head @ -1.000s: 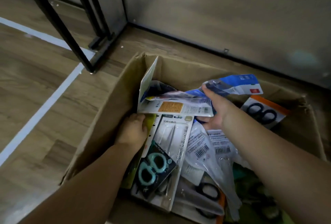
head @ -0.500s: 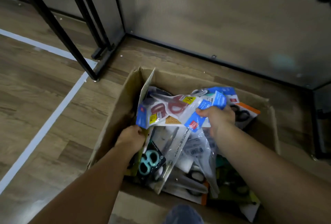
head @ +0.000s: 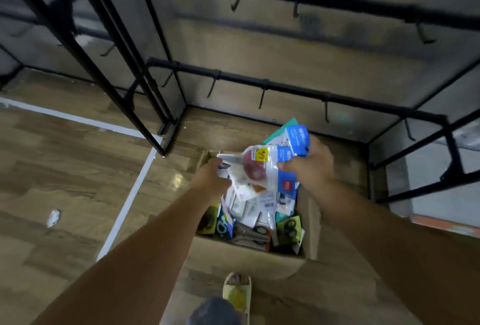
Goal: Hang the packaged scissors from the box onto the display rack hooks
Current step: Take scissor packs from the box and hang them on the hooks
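- While both hands hold a bunch of packs above the box (head: 249, 257), nothing is on a hook yet — so every risk is ahead.
- Right hand (head: 309, 166) is clamped on the blue card ends of several packaged scissors (head: 259, 168); fingers curled round the stack, thumb underneath. Left hand (head: 211, 177) pinches the opposite, clear-plastic end of the same bunch.
- Risk: slippery plastic sleeves could slide out of the stack if the right hand loosens to single one out; they'd likely drop back into the box or onto the floor (head: 65, 181).
- Risk: several packs gripped at once — the hang holes look hidden behind the fingers, so lining one up with a hook may be fiddly; cannot tell where the holes sit.
- Lower rail hooks (head: 262, 96) are just beyond the box, near the hands; upper rail hooks (head: 296, 5) are farther up. Hooks are thin and dark against the panel, easy to miss or snag a sleeve on.
- Risk: a card header may tear if pushed on at an angle.
- Remaining packs in the box lie jumbled and overlapping, so a dangling corner could catch on them and drag others out.
- Foot in a slipper (head: 237, 291) stands just beside the near box wall; stepping forward could nudge the box.
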Available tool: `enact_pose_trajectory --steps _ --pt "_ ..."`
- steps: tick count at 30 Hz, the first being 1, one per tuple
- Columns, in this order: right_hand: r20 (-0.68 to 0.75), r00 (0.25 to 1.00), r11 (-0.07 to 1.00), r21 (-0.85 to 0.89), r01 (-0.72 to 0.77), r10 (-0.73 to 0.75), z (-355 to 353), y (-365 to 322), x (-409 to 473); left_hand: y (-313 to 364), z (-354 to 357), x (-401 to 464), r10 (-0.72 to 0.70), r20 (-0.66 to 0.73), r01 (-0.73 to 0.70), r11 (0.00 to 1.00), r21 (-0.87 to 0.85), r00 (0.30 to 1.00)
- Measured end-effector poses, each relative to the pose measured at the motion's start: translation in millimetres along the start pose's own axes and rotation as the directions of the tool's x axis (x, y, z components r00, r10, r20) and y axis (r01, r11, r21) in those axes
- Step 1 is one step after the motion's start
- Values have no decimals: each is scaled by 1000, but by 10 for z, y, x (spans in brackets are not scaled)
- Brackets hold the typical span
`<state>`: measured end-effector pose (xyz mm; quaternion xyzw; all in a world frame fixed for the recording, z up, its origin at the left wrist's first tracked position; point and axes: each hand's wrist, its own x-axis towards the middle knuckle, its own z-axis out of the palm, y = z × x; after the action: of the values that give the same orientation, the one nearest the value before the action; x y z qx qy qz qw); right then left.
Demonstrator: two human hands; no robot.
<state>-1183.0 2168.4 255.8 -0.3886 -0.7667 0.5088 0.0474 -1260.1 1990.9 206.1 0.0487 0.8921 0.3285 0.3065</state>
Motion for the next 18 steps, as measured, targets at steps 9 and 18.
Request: enact_pose_trajectory --steps 9,18 --pt "208 920 943 46 329 -332 -1367 -2200 -932 1507 -1535 -1216 290 -23 -288 937 -198 957" --pt "408 758 859 186 476 -509 -2134 -3795 -1647 2351 -2796 -2089 583 55 -571 808 -144 811"
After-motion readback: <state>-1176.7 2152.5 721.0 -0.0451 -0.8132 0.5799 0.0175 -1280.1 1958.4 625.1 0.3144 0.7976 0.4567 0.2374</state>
